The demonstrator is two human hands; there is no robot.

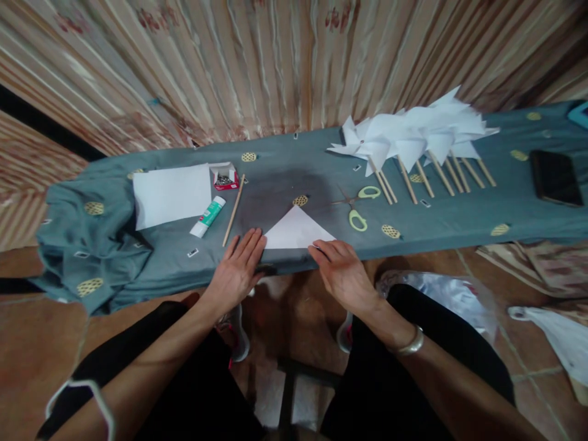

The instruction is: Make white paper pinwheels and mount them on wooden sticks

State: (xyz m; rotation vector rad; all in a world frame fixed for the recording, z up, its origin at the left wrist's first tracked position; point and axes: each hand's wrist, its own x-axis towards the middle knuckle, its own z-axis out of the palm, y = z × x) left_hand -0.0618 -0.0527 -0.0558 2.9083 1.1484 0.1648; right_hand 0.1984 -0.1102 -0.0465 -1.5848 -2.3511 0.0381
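Cloth: we see a grey-blue cloth (pixel 285 177) with yellow oval marks spread over a long narrow surface under and beyond both hands, bunched into folds far out to the left of the left hand.
Paper sheet: a flat white sheet (pixel 172 195) lies beyond and to the left of the left hand.
Glue stick: a white and green glue stick (pixel 208 216) lies just beyond the left hand, slightly to its left, touching the sheet's near corner.
Small box: a red and white box (pixel 224 176), open with small dark bits inside, sits farther out than the glue stick.
Loose stick: one wooden stick (pixel 234 210) lies slanted just beyond the left hand's fingertips.
Left hand: our left hand (pixel 239 269) lies open and flat on the cloth, fingers together, fingertips at the left corner of the folded paper.
Folded paper: a white triangle of paper (pixel 296 233) lies between the two hands, its long edge toward us and its point away.
Right hand: our right hand (pixel 342 272) is open, palm down, fingertips touching the triangle's right corner; it grips nothing.
Scissors: green-handled scissors (pixel 356 205) lie just beyond the right hand.
Pinwheels: white paper pinwheels (pixel 413 135) on wooden sticks lie in a row well beyond and to the right of the right hand.
Phone: a dark phone (pixel 555 177) lies far to the right.
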